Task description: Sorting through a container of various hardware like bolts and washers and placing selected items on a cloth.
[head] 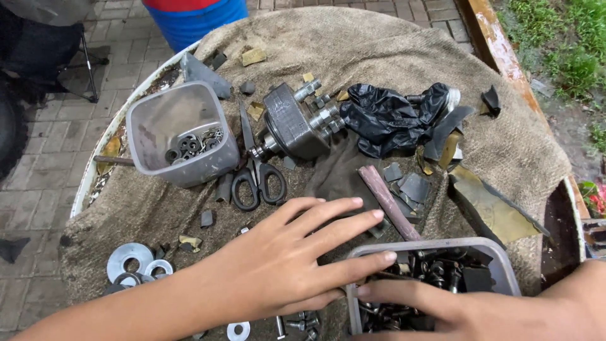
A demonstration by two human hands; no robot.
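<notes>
My left hand (287, 259) reaches from the lower left across the burlap cloth, fingers spread, its fingertips touching the rim of a grey plastic tub (442, 244) full of dark bolts and nuts. My right hand (442, 312) comes in from the lower right and rests inside that tub on the hardware, fingers extended; whether it pinches a piece is hidden. Just beyond lie black-handled scissors (257, 180) and a brown rod (386, 199).
A grey metal pump block (293, 123) with threaded fittings sits mid-table beside black crumpled gloves (388, 117). A second tub (180, 129) at the left holds washers. Large washers (129, 259) lie at the lower left. Gasket scraps are scattered about. A blue drum (196, 19) stands behind.
</notes>
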